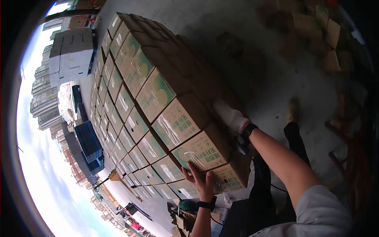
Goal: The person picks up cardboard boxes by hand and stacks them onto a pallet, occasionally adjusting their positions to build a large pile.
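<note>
A tall stack of cardboard cartons (pixel 156 94), printed in green and sealed with clear tape, fills the middle of the tilted view. My left hand (pixel 202 185), bare with a black wristband, lies with spread fingers on the printed face of a carton near the stack's near end (pixel 199 152). My right hand (pixel 231 117), in a white glove with a black watch at the wrist, is stretched out along the shaded side of the stack. The gloved fingers are blurred, and whether they press on a carton cannot be made out. Neither hand is wrapped round anything.
Another block of pale boxes (pixel 71 55) stands farther off, near dark blue stacked crates (pixel 89 140). Opened cardboard boxes (pixel 333 33) lie across the grey floor (pixel 264 87). A dark red metal frame (pixel 347 146) stands at the right, near a shoe (pixel 292 111).
</note>
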`<state>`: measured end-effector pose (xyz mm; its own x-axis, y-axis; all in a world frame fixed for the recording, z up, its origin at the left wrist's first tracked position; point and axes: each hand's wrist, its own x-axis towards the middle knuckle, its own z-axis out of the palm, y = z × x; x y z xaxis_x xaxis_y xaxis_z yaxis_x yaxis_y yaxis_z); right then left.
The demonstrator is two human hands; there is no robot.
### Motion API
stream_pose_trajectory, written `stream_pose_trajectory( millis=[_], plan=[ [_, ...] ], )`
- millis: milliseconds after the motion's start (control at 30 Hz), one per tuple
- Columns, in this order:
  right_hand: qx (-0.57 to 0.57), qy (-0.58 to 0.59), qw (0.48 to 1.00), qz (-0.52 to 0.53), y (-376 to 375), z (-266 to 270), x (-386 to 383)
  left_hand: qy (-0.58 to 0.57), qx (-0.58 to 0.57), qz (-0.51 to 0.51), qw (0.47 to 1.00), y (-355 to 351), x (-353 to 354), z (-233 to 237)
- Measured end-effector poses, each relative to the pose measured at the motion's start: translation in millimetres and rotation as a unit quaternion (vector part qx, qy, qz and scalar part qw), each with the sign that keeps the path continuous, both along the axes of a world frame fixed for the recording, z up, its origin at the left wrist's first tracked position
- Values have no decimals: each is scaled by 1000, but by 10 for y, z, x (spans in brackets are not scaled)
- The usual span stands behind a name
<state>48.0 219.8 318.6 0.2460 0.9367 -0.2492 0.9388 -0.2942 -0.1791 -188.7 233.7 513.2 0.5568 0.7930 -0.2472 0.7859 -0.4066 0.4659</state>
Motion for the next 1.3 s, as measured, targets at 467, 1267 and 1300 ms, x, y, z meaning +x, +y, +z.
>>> stream_pose_trajectory(
  millis=[467,1267,1300],
  plan=[
    [238,216,943,-85,753,-1322,106,-16,12,13,1000,13,-20,-21],
    [279,611,686,-281,1827,-912,1365,57,-84,51,994,51,21,135],
    [326,605,691,-222,1858,-1203,1306,63,-87,59,992,35,2,153]
  ],
)
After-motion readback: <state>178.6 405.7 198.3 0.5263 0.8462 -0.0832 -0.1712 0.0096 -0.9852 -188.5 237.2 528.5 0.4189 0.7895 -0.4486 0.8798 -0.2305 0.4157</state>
